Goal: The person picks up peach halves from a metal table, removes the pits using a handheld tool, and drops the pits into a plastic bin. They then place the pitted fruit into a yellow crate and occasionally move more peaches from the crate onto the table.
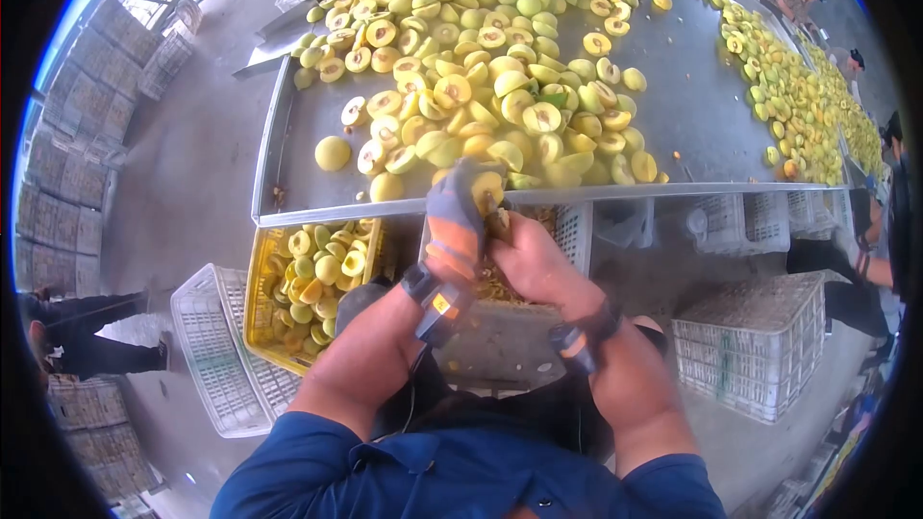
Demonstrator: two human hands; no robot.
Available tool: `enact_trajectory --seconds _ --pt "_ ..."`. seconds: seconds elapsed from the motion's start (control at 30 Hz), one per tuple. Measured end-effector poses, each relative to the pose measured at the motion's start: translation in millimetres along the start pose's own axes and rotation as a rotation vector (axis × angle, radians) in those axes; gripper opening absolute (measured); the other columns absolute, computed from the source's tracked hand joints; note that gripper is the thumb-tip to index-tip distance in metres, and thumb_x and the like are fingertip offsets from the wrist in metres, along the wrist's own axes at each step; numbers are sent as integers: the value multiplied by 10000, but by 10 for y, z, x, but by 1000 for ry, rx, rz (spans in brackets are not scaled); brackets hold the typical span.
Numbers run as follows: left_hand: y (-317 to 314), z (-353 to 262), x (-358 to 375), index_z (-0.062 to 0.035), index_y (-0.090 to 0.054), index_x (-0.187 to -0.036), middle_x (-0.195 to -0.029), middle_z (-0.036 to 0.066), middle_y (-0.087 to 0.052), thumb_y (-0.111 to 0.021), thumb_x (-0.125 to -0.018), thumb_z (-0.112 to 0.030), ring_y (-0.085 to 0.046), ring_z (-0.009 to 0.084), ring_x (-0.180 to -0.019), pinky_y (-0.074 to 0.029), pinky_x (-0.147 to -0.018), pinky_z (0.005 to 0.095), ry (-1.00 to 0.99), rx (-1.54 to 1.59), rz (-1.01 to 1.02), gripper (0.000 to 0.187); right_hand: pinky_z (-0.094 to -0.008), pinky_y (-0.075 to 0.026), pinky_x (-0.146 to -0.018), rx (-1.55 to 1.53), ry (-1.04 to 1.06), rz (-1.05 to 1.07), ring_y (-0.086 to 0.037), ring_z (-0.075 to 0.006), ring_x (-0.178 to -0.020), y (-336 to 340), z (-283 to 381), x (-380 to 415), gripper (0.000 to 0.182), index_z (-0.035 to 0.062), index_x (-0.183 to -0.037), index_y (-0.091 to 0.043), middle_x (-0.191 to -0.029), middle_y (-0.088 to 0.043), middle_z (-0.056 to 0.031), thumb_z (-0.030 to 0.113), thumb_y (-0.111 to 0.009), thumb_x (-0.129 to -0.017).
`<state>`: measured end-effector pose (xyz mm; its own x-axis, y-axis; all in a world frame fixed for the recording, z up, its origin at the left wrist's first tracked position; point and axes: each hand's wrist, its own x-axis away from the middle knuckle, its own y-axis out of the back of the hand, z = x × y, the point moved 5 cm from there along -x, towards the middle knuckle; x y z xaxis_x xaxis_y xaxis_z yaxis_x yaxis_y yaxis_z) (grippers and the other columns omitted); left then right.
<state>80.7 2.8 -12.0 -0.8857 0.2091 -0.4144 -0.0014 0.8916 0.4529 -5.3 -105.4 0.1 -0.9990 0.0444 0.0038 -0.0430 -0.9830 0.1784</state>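
Note:
My left hand (454, 226), in a grey and orange glove, is closed around a yellow peach half (487, 186) just past the near edge of the metal table (461, 199). My bare right hand (529, 258) grips a small dark tool (499, 221) whose end meets the peach half; its exact kind is hidden by my fingers. In front of both hands lies a heap of halved yellow peaches (452, 91), several showing brown pits. Below my hands is a crate of brown pits and scraps (495, 285).
A yellow crate (252, 303) of peach halves stands to the left of my knees, beside white crates (207, 346). Another white crate (745, 356) is at the right. More peaches (779, 86) cover the table's right side, where other people work. Stacked crates (82, 135) line the left.

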Motion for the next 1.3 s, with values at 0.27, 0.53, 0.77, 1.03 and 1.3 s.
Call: enact_trajectory --seconds 0.27,0.53,0.77,1.03,1.3 --pt "45 -78 -252 44 -690 -1238 -1110 161 -792 -603 -1051 -101 -747 219 -975 -605 -875 363 84 286 333 252 -294 -424 -455 -415 -466 268 -513 -94 -492 40 252 264 99 38 -1051 -621 -679 -534 14 127 -581 -1067" --pt "888 -148 -308 -28 -766 -1120 -1030 191 -775 -641 -973 -48 -746 360 -896 -586 -824 387 -336 -132 -44 194 -525 -538 -886 424 -358 308 -697 -503 -993 178 -207 377 357 -80 -1071 -604 -986 -723 -304 253 -680 -967" --pt "2150 791 -42 -31 -783 -1134 -1069 165 -784 -744 -983 -259 -734 270 -915 -565 -844 401 398 -380 57 275 -545 -540 -874 427 -260 209 -676 -531 -988 289 65 759 366 -61 -1100 -592 -987 -701 -342 266 -676 -959" --pt "612 181 -1477 -93 -737 -1322 -1250 187 -760 -801 -919 -244 -734 359 -1131 -570 -1006 408 -109 -350 164 435 -566 -538 -846 350 -199 91 -669 -545 -962 316 214 567 331 -51 -1105 -589 -955 -700 -344 237 -674 -966" --pt "-285 401 -1998 -113 -765 -1252 -1366 201 -687 -850 -842 -252 -674 377 -1215 -539 -1046 412 -102 -679 554 442 -581 -533 -824 266 -181 45 -667 -555 -929 357 194 403 298 -47 -1067 -584 -921 -696 -350 221 -670 -968"
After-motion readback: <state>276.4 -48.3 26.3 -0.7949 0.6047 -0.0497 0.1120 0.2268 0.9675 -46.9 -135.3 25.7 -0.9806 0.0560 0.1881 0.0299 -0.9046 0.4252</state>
